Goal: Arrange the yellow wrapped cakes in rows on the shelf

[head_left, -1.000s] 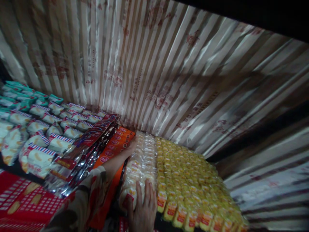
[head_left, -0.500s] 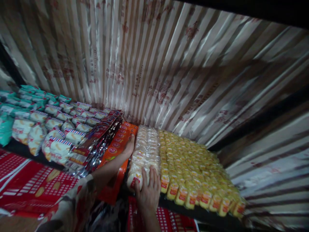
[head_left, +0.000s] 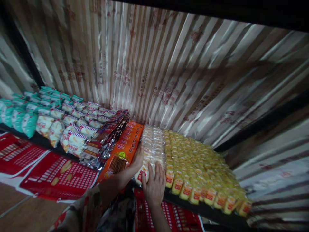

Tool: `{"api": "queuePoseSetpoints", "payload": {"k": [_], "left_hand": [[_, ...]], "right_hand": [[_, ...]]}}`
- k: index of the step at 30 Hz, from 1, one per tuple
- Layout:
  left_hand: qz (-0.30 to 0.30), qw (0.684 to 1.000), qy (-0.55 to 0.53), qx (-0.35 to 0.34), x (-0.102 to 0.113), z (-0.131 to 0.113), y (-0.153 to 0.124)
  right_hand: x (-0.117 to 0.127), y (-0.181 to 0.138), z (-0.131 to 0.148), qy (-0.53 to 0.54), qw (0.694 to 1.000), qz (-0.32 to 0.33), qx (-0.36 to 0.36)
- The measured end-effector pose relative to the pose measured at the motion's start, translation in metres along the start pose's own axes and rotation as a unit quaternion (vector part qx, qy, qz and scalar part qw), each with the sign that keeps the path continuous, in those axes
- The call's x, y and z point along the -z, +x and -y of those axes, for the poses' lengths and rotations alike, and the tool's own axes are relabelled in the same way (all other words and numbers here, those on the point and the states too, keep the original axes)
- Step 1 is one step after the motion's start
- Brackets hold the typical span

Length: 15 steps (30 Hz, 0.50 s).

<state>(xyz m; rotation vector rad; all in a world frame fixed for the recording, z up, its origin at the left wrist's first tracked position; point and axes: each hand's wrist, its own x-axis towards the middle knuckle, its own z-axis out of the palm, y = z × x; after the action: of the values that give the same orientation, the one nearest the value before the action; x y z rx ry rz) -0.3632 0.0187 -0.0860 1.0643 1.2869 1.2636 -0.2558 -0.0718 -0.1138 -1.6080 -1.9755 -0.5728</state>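
Note:
Two rows of clear-wrapped white buns or cakes (head_left: pixel 152 138) run from the back of the shelf to its front edge. My right hand (head_left: pixel 154 185) rests on the front packs with its fingers apart. Along the left side of these rows lies my left hand (head_left: pixel 138 158), fingers stretched out against the packs and partly hidden. An orange snack packet (head_left: pixel 124 146) with a picture of brown sticks lies just left of that hand. Yellow wrapped cakes (head_left: pixel 193 161) stand in several tight rows at the right of the white ones.
Silvery dark-red packets (head_left: pixel 106 138), white snack bags (head_left: pixel 74 141) and green bags (head_left: pixel 29 124) fill the shelf further left. Red printed panels (head_left: pixel 58 175) hang below the black shelf edge (head_left: pixel 205 211). A striped sheet (head_left: pixel 145 64) covers the back, with a dark bar above.
The view has swung slightly left, so more green bags show. My left hand has slid toward the front beside the white packs, uncovering more of the orange packet. My right hand stays on the packs.

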Motion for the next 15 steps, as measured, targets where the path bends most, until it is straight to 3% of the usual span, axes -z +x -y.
{"api": "queuePoseSetpoints", "payload": {"k": [7,11,15], "left_hand": [[-0.022,0.985,0.169,-0.016,0.017,-0.016,-0.015],[-0.024,0.953,0.295,-0.062,0.042,-0.024,-0.038],[0.013,0.913,0.398,-0.092,0.07,-0.024,-0.057]], "right_hand": [[0.0,0.0,0.0,0.005,1.0,-0.018,0.008],[-0.002,-0.001,0.001,0.016,1.0,-0.016,-0.001],[-0.002,-0.002,0.001,0.023,1.0,-0.012,-0.002]]}}
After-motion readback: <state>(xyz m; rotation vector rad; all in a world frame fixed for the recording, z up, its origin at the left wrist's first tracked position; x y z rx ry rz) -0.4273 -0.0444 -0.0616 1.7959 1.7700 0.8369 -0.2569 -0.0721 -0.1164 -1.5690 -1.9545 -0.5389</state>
